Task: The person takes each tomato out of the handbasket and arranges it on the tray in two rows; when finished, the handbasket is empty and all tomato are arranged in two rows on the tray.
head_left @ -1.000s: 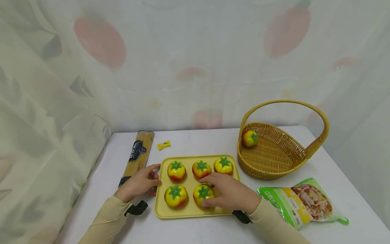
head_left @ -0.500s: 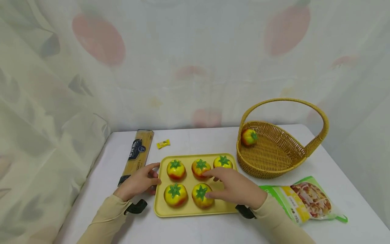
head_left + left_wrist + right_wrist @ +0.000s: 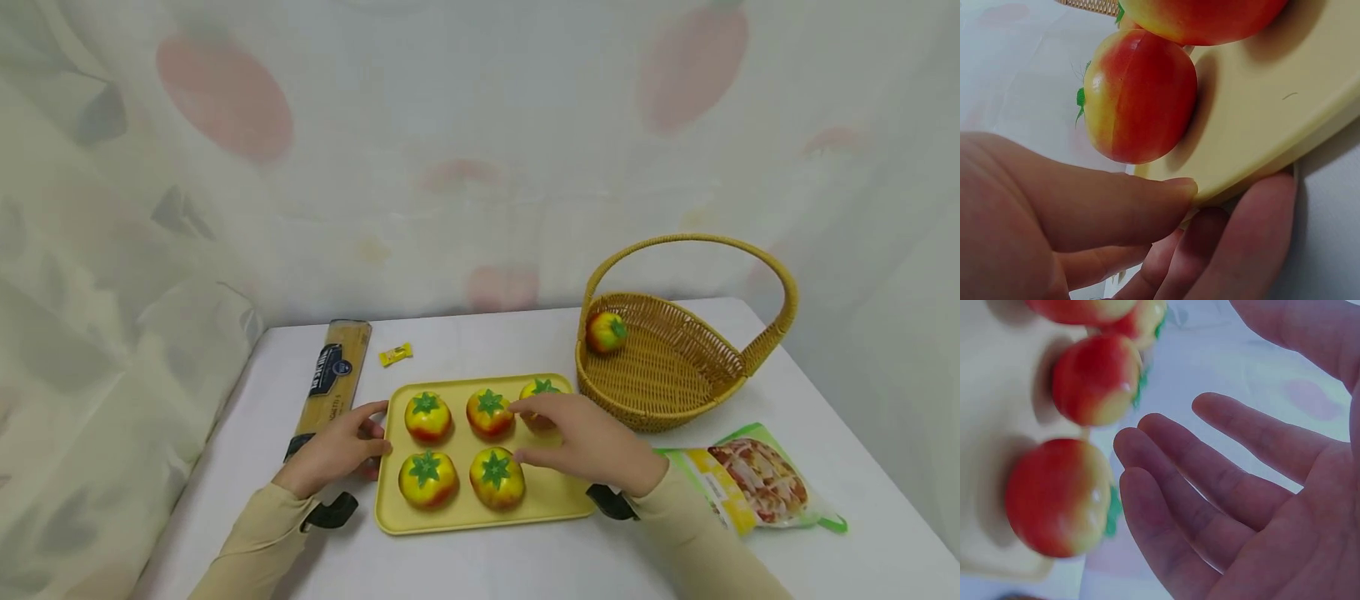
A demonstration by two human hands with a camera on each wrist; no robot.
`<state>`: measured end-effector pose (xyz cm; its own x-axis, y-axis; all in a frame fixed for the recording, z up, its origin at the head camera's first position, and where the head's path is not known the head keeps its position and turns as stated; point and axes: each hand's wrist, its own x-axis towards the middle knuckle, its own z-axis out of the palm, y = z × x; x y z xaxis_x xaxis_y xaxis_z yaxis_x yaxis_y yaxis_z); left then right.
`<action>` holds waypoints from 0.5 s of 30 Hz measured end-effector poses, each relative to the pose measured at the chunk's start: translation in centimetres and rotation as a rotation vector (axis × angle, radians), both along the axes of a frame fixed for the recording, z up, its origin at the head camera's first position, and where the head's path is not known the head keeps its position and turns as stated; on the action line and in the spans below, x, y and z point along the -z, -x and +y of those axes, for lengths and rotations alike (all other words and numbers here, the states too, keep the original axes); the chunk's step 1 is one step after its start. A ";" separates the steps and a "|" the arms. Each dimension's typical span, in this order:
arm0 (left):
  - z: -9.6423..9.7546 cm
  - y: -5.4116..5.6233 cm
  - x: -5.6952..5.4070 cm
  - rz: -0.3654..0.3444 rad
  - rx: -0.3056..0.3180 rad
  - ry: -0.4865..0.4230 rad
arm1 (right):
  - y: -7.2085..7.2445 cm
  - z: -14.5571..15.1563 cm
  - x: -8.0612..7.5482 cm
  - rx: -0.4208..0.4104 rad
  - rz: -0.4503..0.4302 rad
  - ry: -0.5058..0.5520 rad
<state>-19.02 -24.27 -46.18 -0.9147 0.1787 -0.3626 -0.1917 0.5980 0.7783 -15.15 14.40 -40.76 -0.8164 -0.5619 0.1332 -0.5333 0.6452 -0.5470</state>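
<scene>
Five-lobed green leaf caps top the yellow-and-red toy fruits on a pale yellow tray (image 3: 461, 521); they sit in a front and a back row. My left hand (image 3: 337, 450) pinches the tray's left rim, its thumb (image 3: 1147, 203) on top and fingers underneath. Over the tray's right part hovers my right hand (image 3: 585, 442), palm down, fingers spread and holding nothing. Its thumb tip is just right of the front-row right fruit (image 3: 497, 479). The back-right fruit (image 3: 542, 387) is partly hidden behind that hand. Blurred fruits (image 3: 1063, 497) stand beside the fingertips in the right wrist view.
A handled wicker basket (image 3: 645, 419) with one similar fruit (image 3: 606, 332) stands back right. In front of it lies a green-and-yellow food bag (image 3: 757, 479). Left of the tray are a spaghetti pack (image 3: 333, 375) and a small yellow wrapped candy (image 3: 396, 354).
My right hand has come away from the front-row right fruit, drawing up and to the right; that fruit stays on the tray. My left hand keeps its place at the rim.
</scene>
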 end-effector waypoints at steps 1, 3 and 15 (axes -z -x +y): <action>0.0 0.0 0.0 -0.001 0.003 -0.002 | 0.1 0.3 -0.2 0.012 0.004 0.003; -0.1 0.1 0.0 0.003 0.009 -0.001 | 0.4 1.0 -0.6 0.034 0.002 0.006; -0.1 -0.2 0.1 -0.002 0.000 -0.001 | 3.0 7.4 -3.9 0.165 0.053 -0.065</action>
<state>-18.83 -24.38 -46.32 -0.9138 0.1788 -0.3646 -0.1936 0.5975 0.7781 -18.18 21.76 -36.83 -0.8911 -0.4295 0.1462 -0.4441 0.7596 -0.4752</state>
